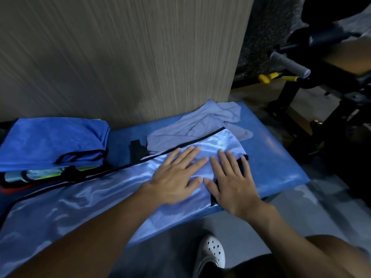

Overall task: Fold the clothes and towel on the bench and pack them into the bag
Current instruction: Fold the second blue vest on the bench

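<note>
Left hand [176, 176] and right hand [232, 182], fingers straight, pressing flat on shiny light-blue satin garment [90, 199] spread along blue padded bench [281, 157]. Crumpled pale lavender towel [200, 121] just beyond, far right; folded royal-blue cloth [50, 141] far left.

Ribbed beige wall [120, 57]; grey floor [321, 207]; black gym equipment [345, 93] right.

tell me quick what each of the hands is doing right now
Left hand: open, fingers flat, pressing on the shiny light-blue garment.
Right hand: open, fingers flat, pressing on the same garment's end.
</note>
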Tool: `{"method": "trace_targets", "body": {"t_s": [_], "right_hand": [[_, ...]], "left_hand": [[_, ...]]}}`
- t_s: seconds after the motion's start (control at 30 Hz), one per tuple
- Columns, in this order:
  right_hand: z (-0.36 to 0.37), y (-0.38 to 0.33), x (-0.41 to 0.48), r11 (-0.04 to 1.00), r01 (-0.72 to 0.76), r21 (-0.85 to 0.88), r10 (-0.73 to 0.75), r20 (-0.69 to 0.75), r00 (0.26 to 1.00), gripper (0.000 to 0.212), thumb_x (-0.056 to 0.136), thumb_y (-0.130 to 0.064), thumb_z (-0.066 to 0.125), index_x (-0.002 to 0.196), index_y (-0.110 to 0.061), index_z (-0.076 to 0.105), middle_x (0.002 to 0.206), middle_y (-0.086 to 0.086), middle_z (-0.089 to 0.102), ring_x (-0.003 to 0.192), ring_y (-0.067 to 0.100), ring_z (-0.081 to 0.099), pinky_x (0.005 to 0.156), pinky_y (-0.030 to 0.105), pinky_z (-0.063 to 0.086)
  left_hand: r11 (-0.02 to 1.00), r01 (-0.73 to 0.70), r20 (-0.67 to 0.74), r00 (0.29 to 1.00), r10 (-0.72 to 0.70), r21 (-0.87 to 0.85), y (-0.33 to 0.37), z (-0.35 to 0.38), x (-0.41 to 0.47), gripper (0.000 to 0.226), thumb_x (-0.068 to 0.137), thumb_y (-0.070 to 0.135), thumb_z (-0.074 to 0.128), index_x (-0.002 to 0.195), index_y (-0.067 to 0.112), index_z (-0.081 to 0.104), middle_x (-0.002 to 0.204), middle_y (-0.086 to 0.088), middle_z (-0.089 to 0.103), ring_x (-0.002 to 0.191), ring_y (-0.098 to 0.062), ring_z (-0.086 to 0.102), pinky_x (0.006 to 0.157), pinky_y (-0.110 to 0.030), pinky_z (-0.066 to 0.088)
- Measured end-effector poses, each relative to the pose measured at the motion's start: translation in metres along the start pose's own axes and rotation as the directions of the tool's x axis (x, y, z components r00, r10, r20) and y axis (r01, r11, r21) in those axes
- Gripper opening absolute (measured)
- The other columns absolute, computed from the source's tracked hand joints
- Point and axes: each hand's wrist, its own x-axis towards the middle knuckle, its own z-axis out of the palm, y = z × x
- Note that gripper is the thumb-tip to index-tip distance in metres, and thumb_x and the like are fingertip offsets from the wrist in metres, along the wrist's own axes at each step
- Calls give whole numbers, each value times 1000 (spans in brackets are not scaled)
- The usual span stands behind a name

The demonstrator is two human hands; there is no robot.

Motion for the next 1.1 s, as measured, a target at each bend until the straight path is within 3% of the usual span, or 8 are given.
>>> {"method": "trace_targets", "body": {"t_s": [0.17,0.27,0.37,0.53,0.67,0.8,0.9,1.1], "right_hand": [[-7,9,9,998,-44,50,45,-23,999,58,92,-54,33,129,-19,59,141,8,54,133,31,46,104,57,26],[-24,13,24,933,-286,219,327,-186,927,47,94,-48,46,130,-19,51,131,7,53,122,29,44,97,50,31],[-34,25,36,758,-570,317,607,-20,795,57,93,-48,54,135,-10,44,130,13,51,124,34,39,99,48,29],[-32,40,41,738,-610,289,603,123,788,34,88,-44,61,107,-16,59,116,10,59,118,33,42,95,43,30],[-35,40,40,717,-546,433,580,63,812,8,88,-27,55,83,-21,55,97,4,62,109,31,45,83,39,26],[-41,35,35,657,-355,665,512,-49,858,9,86,-14,57,81,-16,50,71,-3,57,83,31,56,78,39,40],[-43,32,32,601,-258,756,474,-77,877,11,83,-10,61,89,-16,54,71,-6,59,72,21,55,65,29,37],[-43,9,22,770,63,634,144,-270,952,10,79,-9,64,83,-16,58,79,-4,53,72,15,48,67,28,37]], "left_hand": [[995,90,36,995,-91,42,-12,-8,1,64,96,57,12,157,36,20,167,7,4,153,-11,-4,122,-47,2],[991,126,0,992,-126,34,-9,-20,17,64,95,52,11,156,34,22,165,3,18,153,-15,7,122,-48,0],[999,20,-55,998,-22,-32,-3,-36,52,61,96,44,28,154,26,30,159,2,31,151,-16,17,122,-43,5],[974,-154,28,987,161,-164,11,-56,116,65,95,21,60,154,17,31,160,1,29,147,-17,25,117,-31,18],[947,-306,74,947,314,-98,14,-59,145,63,88,21,68,146,24,44,145,9,50,138,-16,38,110,-39,27],[941,-328,10,944,330,-80,6,-66,147,34,87,24,62,121,27,65,112,8,63,119,-21,50,104,-43,32],[930,-367,-73,928,364,-23,-10,-73,134,16,82,23,58,93,23,70,96,6,60,106,-22,53,96,-35,33],[909,-415,-238,880,410,31,-46,-86,72,5,86,15,70,90,18,69,89,4,58,92,-19,52,83,-33,38]]}}
